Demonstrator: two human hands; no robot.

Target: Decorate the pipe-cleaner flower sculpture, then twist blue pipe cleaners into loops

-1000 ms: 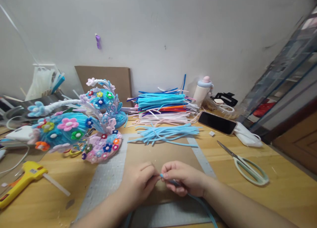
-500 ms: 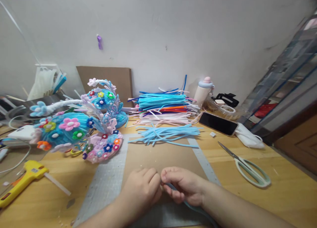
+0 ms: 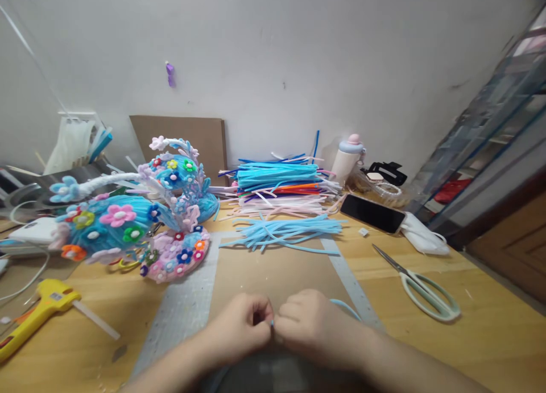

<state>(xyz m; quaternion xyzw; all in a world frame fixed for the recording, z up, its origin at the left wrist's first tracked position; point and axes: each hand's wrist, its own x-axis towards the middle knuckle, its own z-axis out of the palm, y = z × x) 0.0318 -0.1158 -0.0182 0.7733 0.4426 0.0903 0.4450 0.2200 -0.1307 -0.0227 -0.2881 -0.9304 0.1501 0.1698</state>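
Observation:
My left hand [image 3: 241,327] and my right hand [image 3: 313,325] meet low in the middle of the view, over a brown cardboard sheet [image 3: 273,268]. Both are closed in a pinch on a light blue pipe cleaner [image 3: 344,306]. Its tip shows between the fingertips. A loop of it curves out behind my right hand. The rest of it is hidden under my hands.
Loose light blue pipe cleaners [image 3: 290,231] lie beyond the cardboard, with a mixed-colour stack [image 3: 279,185] behind them. Pipe-cleaner flower ornaments [image 3: 128,222] stand at the left. A yellow glue gun [image 3: 38,310] lies front left. Scissors [image 3: 420,285], a phone [image 3: 372,212] and a bottle [image 3: 347,157] are at the right.
My hands have drawn closer to me and pressed together. My right hand has turned over the pipe cleaner, and its loop now shows behind that hand instead of trailing toward me.

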